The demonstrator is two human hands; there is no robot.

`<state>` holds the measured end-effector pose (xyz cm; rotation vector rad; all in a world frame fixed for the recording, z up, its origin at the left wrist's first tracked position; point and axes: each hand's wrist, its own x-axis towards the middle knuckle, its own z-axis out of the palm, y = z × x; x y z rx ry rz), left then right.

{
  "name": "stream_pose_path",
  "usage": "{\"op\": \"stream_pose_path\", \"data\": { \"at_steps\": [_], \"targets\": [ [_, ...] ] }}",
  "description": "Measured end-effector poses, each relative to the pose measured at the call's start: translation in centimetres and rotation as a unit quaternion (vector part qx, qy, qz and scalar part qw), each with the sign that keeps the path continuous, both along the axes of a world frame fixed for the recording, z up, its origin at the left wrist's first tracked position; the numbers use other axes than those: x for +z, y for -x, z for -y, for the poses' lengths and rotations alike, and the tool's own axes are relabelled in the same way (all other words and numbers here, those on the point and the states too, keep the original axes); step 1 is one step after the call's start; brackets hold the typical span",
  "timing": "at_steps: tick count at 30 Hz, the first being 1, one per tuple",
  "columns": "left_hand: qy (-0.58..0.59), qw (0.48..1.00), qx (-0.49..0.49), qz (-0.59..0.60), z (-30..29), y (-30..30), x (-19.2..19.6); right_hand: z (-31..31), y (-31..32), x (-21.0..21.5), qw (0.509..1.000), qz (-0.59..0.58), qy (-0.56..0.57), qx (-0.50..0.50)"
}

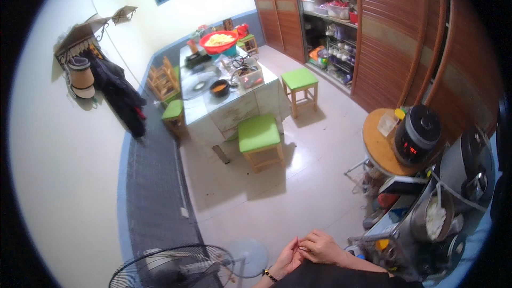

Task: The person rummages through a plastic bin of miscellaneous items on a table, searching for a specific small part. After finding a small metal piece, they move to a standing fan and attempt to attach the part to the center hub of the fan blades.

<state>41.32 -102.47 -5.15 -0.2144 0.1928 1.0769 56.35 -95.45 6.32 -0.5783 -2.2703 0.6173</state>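
Both hands meet in front of me at the lower edge of the view. My left hand (pixel 289 257), with a dark beaded bracelet (pixel 270 276) at its wrist, has its palm turned up and its fingers curled. Over its fingertips lies my right hand (pixel 319 246), back upward and fingers bent in. Whatever lies between the fingers, if anything, is hidden or too small to name. A black standing fan (pixel 165 266) is close by my left arm, its pale round base (pixel 248 257) on the floor.
Green-topped stools (pixel 259 133) surround a table (pixel 229 112) bearing a red basin (pixel 219 42) and a dark pot (pixel 219 88). On the right, a round wooden stand (pixel 377 144) holds an electric cooker (pixel 416 133). Nearer, a pot of white food (pixel 436 218) stands beside my right arm.
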Motion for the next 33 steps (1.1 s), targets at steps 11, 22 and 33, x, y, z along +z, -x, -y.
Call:
{"op": "stream_pose_path", "data": {
  "at_steps": [11, 22, 33],
  "targets": [
    [0.093, 0.955, 0.150, -0.239, -17.1, 0.4, 1.3, -18.3, -3.2, -1.6, 0.984, 0.021, 0.170, -0.048],
    [0.147, 0.888, 0.218, -0.378, -44.3, 12.2, -1.2, -46.1, -0.9, -4.9, 0.981, 0.153, 0.092, -0.079],
    [0.082, 0.851, 0.232, -0.463, -71.0, 16.3, 4.2, -67.3, -1.5, -11.1, 0.922, 0.291, 0.229, -0.111]
  ]
}}
